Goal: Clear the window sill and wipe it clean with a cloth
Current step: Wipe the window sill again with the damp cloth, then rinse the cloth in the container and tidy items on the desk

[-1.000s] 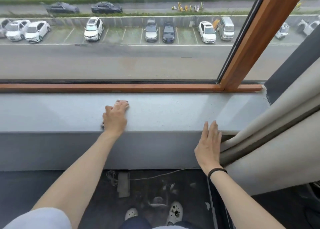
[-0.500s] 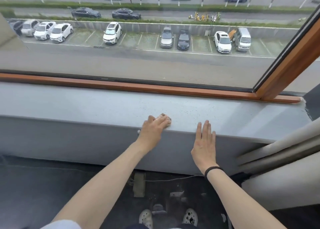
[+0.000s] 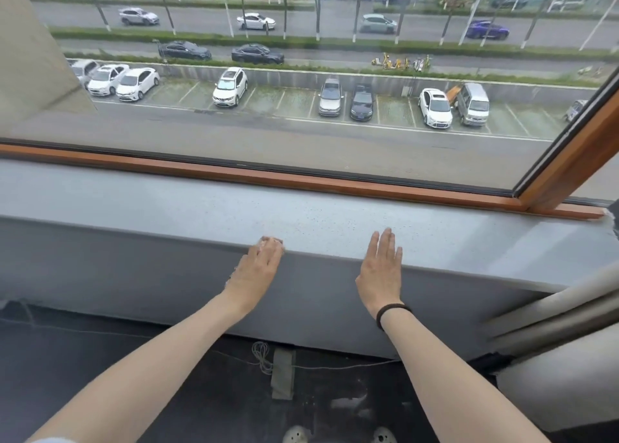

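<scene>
Grey window sill (image 3: pixel 167 204) edge bears left hand (image 3: pixel 259 268) and flat right hand (image 3: pixel 382 268).

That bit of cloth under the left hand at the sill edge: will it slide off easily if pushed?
Probably. The cloth looks small and soft, mostly hidden under the left hand, so likely floppy and light. It sits at the sill's front edge; the smooth-looking surface suggests it could slip off.

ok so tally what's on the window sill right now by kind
hands: 2 (left hand, right hand), both at the front edge of the window sill
cloth: 1, only a pale bit showing under the left fingertips
other loose things: 0
total: 3
</scene>
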Action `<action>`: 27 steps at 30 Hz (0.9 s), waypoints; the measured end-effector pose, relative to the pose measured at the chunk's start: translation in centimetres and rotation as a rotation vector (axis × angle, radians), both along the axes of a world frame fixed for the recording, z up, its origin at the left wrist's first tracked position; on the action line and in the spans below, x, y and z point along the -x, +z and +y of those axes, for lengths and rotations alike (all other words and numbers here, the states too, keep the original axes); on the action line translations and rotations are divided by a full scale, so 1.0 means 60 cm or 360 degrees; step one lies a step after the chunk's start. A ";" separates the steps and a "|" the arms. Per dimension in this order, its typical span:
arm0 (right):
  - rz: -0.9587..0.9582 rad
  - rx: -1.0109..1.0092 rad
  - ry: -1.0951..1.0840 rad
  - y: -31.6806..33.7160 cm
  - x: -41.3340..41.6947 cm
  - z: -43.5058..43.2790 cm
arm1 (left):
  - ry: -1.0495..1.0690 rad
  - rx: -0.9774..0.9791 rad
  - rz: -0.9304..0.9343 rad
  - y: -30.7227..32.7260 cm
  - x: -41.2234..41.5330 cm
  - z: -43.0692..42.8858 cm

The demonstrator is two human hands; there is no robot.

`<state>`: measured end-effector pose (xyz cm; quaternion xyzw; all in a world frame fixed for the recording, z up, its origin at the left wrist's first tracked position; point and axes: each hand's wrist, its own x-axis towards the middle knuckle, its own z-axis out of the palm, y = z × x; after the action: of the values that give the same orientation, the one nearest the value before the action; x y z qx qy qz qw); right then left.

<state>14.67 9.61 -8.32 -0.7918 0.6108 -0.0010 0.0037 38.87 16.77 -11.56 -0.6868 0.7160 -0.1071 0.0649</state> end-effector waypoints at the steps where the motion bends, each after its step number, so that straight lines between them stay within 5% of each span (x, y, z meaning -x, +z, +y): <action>1: -0.0030 -0.0007 0.0049 0.007 -0.015 -0.002 | -0.0166 -0.0022 0.0148 0.005 -0.005 0.002; 3: -0.0109 -0.0044 0.0164 0.018 -0.045 -0.002 | -0.0296 -0.0034 0.0579 0.029 -0.004 0.001; 6: -0.0447 -0.0201 0.0289 0.035 -0.087 -0.007 | -0.0025 -0.0007 0.1377 0.090 0.019 -0.014; 12: -0.1619 -0.1077 0.0122 0.091 -0.127 -0.039 | 0.0697 0.0077 0.2967 0.186 0.060 -0.046; 14: -0.1930 -0.1362 0.0047 0.109 -0.120 -0.048 | 0.0807 0.0040 0.3253 0.203 0.062 -0.050; 20: -0.2189 -0.1642 0.0021 0.150 -0.051 -0.089 | 0.0814 -0.0151 0.3177 0.240 0.096 -0.086; 24: -0.2170 -0.1536 0.0006 0.162 -0.009 -0.117 | 0.0449 -0.0431 0.3093 0.244 0.151 -0.109; 27: -0.2077 -0.1435 0.0060 0.166 0.017 -0.133 | 0.0594 -0.0334 0.2867 0.236 0.184 -0.113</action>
<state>13.66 1.65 1.65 -0.5638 0.4132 -0.2173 0.6813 27.82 9.96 2.61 -0.6057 0.3801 0.5447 -0.4381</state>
